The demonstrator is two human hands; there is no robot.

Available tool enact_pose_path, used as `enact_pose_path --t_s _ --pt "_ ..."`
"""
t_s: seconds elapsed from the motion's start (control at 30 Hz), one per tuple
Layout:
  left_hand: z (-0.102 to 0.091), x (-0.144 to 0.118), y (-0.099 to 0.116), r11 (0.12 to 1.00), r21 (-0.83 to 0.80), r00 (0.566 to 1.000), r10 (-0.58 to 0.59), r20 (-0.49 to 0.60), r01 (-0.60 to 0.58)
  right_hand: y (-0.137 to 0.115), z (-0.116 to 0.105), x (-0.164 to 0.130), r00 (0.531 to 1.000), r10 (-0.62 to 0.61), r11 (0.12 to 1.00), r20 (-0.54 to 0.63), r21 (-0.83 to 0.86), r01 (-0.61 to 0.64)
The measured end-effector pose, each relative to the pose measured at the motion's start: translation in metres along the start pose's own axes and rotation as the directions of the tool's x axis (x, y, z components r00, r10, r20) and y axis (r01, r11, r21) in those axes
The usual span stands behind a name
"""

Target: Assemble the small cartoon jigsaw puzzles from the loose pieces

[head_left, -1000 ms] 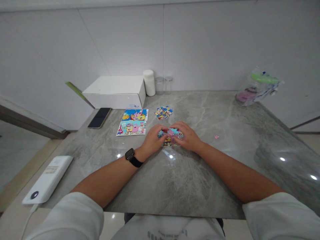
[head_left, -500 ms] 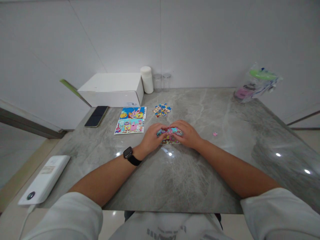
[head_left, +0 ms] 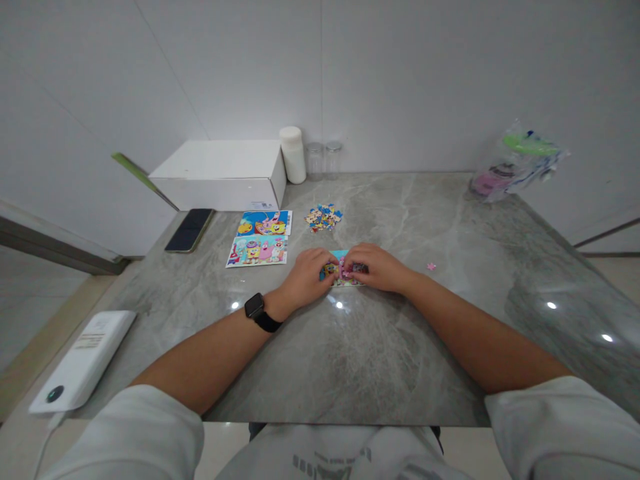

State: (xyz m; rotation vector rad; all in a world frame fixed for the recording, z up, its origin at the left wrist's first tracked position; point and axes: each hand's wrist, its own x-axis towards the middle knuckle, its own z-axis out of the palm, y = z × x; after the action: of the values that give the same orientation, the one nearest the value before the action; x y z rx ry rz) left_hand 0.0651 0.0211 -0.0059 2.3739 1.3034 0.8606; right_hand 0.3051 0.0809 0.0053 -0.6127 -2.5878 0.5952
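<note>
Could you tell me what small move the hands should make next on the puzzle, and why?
Probably reach the right hand for the stray pink piece lying on the table just beside it: both hands rest on the small puzzle, and that piece is nearest.

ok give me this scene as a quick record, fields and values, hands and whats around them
left hand: on the left side of the small puzzle, fingers bent
right hand: on the right side of the same puzzle
puzzle: flat on the table
loose pieces: pile beyond the hands
stray piece: pink, right of the right hand
picture cards: two, left of the hands
phone: beside the white box
</note>
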Motion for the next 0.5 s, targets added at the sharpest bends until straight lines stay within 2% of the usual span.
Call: enact_pose_path --t_s 0.23,0.5 --pt "-0.0010 -0.0008 0.0023 1.000 0.029 0.999 0.004 0.036 -0.005 0.0021 0.0035 -0.0027 1.000 -0.006 0.997 -0.001 -0.083 0.006" --pt "0.0011 -0.0026 0.0009 0.998 0.048 0.998 0.029 0.056 -0.032 0.0030 0.0045 -0.0030 1.000 -0.021 0.994 0.013 -0.103 0.022"
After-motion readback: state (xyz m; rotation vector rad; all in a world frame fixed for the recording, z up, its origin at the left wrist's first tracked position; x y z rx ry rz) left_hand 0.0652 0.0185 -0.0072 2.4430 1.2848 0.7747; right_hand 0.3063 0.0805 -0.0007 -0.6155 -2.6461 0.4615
